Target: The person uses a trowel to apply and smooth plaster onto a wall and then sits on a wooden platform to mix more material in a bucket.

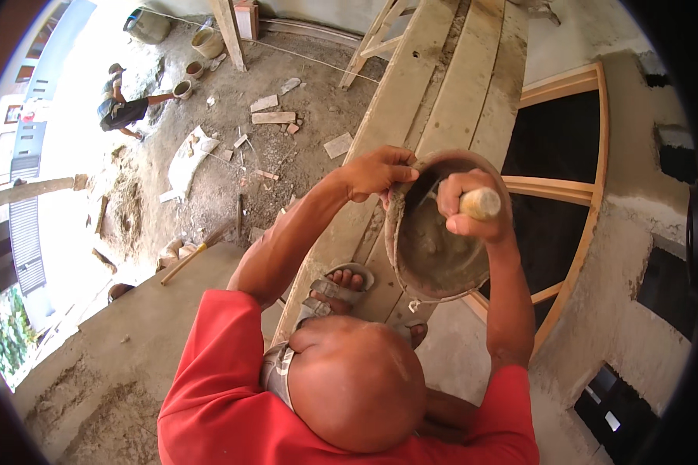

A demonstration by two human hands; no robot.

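Red shirt, bucket of grey mortar

The round brown bucket looked matt, its rim rough and crusted, while the soft grey mortar inside had a wet sheen. The pale cylindrical wooden handle showed a worn, smeared end. The long beige wooden planks were rough and stained, the light-brown wooden frame smoother, the grey cement wall matt and coarse, the red cloth shirt smooth and matt.
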